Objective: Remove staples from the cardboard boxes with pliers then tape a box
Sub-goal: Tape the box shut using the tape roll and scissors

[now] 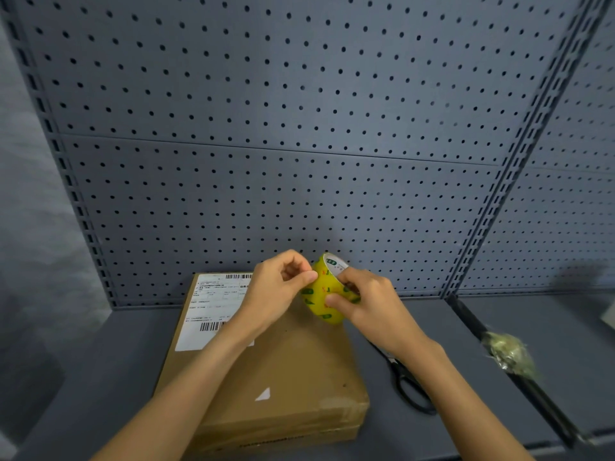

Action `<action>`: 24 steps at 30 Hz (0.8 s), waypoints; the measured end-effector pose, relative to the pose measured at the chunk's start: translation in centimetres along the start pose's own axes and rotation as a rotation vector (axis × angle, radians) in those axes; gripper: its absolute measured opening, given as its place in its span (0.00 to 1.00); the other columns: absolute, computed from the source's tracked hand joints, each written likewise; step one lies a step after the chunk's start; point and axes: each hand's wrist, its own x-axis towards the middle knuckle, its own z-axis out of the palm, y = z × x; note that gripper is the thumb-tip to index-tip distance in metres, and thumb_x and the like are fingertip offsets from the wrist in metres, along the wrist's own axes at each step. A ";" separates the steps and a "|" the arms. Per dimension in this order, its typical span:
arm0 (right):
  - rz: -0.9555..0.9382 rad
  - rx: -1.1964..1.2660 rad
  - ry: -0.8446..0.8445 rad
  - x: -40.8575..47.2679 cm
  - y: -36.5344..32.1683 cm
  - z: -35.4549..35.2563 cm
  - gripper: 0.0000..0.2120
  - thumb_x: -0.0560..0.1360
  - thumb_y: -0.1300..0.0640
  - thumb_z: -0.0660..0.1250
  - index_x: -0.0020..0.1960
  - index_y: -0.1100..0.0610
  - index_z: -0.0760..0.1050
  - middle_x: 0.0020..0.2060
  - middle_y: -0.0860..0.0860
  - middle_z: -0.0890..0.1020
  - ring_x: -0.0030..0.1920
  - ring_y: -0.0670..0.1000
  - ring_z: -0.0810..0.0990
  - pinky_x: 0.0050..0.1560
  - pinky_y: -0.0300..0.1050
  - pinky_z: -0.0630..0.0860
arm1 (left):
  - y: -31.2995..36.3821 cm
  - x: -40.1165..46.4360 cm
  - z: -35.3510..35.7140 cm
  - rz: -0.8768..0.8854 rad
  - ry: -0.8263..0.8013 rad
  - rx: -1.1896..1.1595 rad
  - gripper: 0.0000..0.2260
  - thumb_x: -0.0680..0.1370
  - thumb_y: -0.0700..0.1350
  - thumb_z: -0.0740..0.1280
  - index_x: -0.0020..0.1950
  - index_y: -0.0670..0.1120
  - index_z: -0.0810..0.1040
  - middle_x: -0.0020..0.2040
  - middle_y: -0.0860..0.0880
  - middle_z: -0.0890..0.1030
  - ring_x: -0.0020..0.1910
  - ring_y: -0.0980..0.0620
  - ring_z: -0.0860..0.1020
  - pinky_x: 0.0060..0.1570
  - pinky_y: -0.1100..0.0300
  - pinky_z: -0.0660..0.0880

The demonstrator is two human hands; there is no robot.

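Both hands are working up above the box: the right hand (362,302) is gripping the yellow tape roll (324,294), fingers curled round its rim, while the left hand (278,287) is pinching at the roll's face with thumb and fingertip, seemingly picking for the loose end. Risk here, by my reading: the film could split or re-stick if the nail slips, or peel off crooked. Just below the hands, the cardboard box (283,371) is lying flat and closed, and the scissors (407,382) are waiting beside it, under the right forearm.
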 end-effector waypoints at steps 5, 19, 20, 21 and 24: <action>-0.023 0.063 0.015 -0.6 0.9 0.7 0.09 0.74 0.49 0.70 0.40 0.50 0.71 0.36 0.45 0.74 0.36 0.45 0.72 0.35 0.35 0.66 | -0.3 0.0 0.0 -0.004 0.010 0.025 0.07 0.75 0.39 0.69 0.39 0.48 0.76 0.36 0.51 0.78 0.36 0.57 0.75 0.41 0.58 0.75; 0.057 -0.038 0.111 0.3 -1.1 1.7 0.13 0.76 0.49 0.66 0.41 0.57 0.68 0.32 0.47 0.70 0.33 0.51 0.69 0.34 0.45 0.66 | -0.3 -0.7 0.8 0.327 0.194 0.319 0.08 0.77 0.38 0.64 0.41 0.47 0.70 0.38 0.58 0.71 0.37 0.60 0.70 0.36 0.72 0.65; 0.088 -0.046 0.121 0.6 -0.9 1.6 0.11 0.77 0.49 0.65 0.43 0.56 0.69 0.32 0.49 0.72 0.33 0.52 0.71 0.33 0.46 0.67 | -0.1 -0.9 0.9 0.353 0.203 0.323 0.07 0.77 0.37 0.64 0.41 0.46 0.70 0.38 0.58 0.71 0.37 0.61 0.69 0.36 0.72 0.65; 0.128 -0.055 0.128 0.9 -0.7 1.3 0.11 0.77 0.49 0.65 0.44 0.56 0.70 0.31 0.50 0.73 0.32 0.54 0.73 0.32 0.47 0.70 | 0.1 -1.2 1.1 0.378 0.204 0.331 0.06 0.77 0.37 0.64 0.41 0.45 0.70 0.38 0.57 0.70 0.36 0.62 0.68 0.37 0.72 0.64; 0.221 -0.072 0.119 1.4 0.1 0.8 0.11 0.76 0.49 0.65 0.42 0.56 0.70 0.29 0.50 0.74 0.33 0.57 0.76 0.32 0.50 0.73 | 0.4 -1.6 1.8 0.423 0.173 0.363 0.06 0.76 0.38 0.64 0.40 0.42 0.71 0.37 0.56 0.69 0.36 0.64 0.67 0.37 0.73 0.63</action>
